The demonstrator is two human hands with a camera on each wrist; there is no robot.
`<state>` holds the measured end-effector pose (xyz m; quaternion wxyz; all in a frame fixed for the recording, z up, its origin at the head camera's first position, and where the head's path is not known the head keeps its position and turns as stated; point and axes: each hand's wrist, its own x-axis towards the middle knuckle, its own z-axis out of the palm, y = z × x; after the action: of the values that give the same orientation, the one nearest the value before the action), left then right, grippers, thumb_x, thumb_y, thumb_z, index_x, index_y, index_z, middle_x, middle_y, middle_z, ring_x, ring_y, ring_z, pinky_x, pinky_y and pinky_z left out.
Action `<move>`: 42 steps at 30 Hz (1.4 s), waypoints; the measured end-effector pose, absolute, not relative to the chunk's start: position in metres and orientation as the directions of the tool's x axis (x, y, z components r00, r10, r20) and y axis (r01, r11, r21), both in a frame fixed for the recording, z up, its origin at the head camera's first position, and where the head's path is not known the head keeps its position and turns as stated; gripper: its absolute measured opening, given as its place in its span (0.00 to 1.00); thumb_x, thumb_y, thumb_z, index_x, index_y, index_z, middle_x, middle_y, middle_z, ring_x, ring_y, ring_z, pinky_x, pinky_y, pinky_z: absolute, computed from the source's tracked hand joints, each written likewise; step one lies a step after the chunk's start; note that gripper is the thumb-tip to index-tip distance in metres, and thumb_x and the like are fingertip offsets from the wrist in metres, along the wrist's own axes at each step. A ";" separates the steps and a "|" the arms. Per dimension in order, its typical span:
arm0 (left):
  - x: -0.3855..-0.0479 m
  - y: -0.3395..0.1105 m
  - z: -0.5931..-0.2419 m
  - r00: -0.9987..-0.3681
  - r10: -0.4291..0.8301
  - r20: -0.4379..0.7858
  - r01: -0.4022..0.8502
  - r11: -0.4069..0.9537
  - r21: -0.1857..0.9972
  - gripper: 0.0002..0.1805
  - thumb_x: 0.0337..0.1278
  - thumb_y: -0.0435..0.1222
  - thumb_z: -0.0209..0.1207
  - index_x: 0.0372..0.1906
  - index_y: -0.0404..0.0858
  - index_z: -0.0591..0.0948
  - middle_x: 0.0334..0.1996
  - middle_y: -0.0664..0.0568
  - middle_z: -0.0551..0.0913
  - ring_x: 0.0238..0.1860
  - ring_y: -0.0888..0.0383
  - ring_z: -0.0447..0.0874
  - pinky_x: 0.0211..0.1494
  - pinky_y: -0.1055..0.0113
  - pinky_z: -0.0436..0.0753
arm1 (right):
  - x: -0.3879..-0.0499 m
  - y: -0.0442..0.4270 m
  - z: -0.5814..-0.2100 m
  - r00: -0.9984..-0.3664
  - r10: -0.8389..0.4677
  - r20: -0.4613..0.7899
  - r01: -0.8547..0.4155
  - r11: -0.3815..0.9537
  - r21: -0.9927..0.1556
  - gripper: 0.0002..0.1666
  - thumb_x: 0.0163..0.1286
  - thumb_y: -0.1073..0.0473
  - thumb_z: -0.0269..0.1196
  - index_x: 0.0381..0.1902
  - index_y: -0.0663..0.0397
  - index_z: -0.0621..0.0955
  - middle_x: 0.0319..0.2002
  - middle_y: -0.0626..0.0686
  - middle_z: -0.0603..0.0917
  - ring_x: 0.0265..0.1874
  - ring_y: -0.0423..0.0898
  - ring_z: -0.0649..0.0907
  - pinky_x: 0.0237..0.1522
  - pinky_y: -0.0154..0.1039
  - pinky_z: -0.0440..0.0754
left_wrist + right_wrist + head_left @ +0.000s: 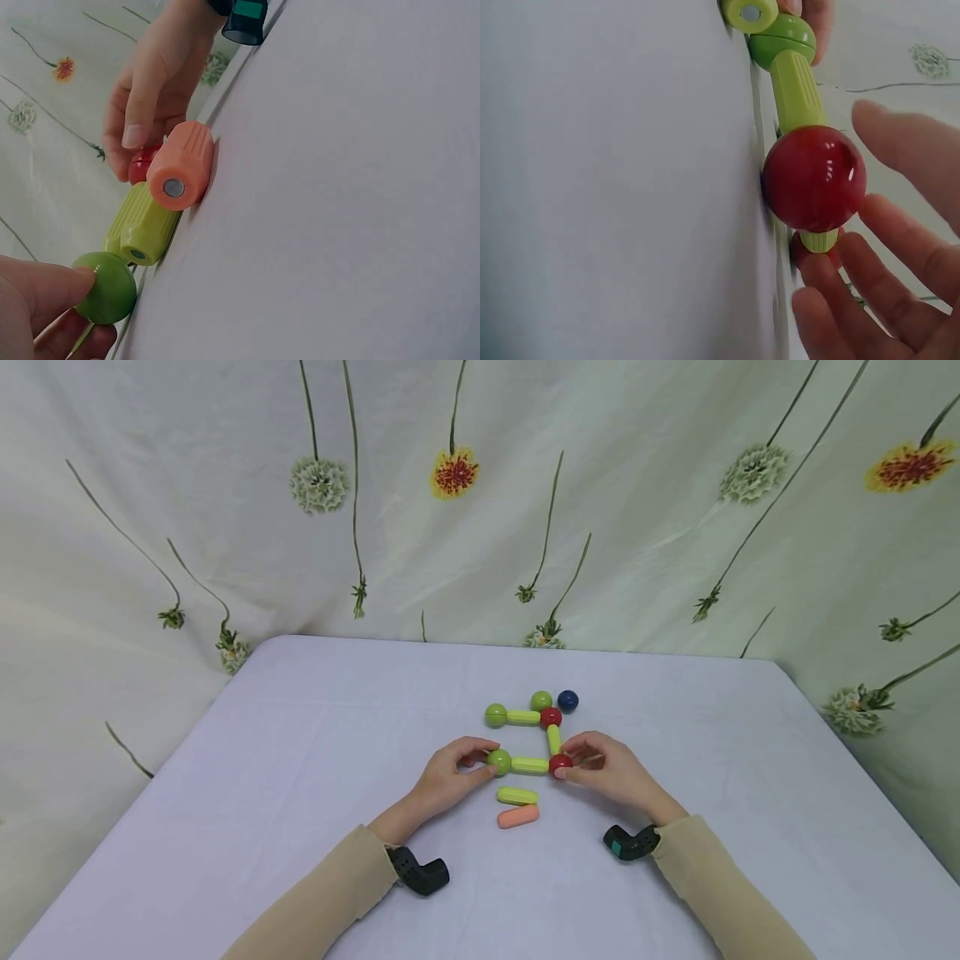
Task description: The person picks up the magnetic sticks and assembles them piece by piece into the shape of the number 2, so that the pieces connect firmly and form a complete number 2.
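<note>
A glossy green ball (499,762) is pinched by the left hand (450,777). Between the hands, its ribbed yellow-green rod (530,766) is joined to a shiny red ball (559,766), loosely surrounded by the right hand's (609,768) relaxed fingers, thumb held apart. An orange rod (518,816) is seen nearer the wrists.

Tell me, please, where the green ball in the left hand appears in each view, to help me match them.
Head: the green ball sits below centre, slightly right, in the left hand.
Left wrist: the green ball, at lower left, pinched by the left hand.
Right wrist: the green ball, near the top edge, right of centre.
Shared landmark: the red ball by the right hand, a yellow-green rod away.
</note>
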<state>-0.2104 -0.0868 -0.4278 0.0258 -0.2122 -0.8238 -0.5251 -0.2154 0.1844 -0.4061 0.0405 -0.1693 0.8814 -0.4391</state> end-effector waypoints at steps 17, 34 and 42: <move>-0.212 -0.087 -0.429 -0.908 0.325 0.263 0.377 0.363 0.852 0.16 0.55 0.34 0.63 0.50 0.38 0.80 0.45 0.52 0.81 0.47 0.55 0.78 0.50 0.58 0.74 | -0.188 0.147 -0.385 -0.899 -0.360 0.249 -0.402 0.453 -0.796 0.13 0.60 0.56 0.67 0.42 0.54 0.82 0.36 0.46 0.82 0.35 0.43 0.79 0.42 0.43 0.79; -0.211 -0.087 -0.428 -0.906 0.329 0.265 0.380 0.361 0.852 0.16 0.55 0.35 0.63 0.50 0.39 0.80 0.44 0.53 0.81 0.47 0.55 0.78 0.50 0.57 0.74 | -0.173 0.126 -0.404 -0.942 -0.302 0.148 -0.304 0.577 -0.758 0.11 0.58 0.54 0.68 0.40 0.48 0.85 0.35 0.42 0.83 0.35 0.39 0.80 0.39 0.36 0.78; -0.212 -0.087 -0.430 -0.909 0.322 0.265 0.376 0.360 0.854 0.16 0.55 0.34 0.63 0.50 0.39 0.80 0.44 0.53 0.81 0.46 0.56 0.78 0.50 0.58 0.74 | -0.173 0.125 -0.410 -0.925 -0.365 0.106 -0.297 0.520 -0.801 0.15 0.57 0.56 0.69 0.42 0.52 0.84 0.36 0.45 0.84 0.32 0.39 0.81 0.36 0.32 0.79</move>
<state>-0.2118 -0.0872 -0.4301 0.0259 -0.2119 -0.8243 -0.5244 -0.1732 0.1251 -0.4101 0.0378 -0.1899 0.8709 -0.4516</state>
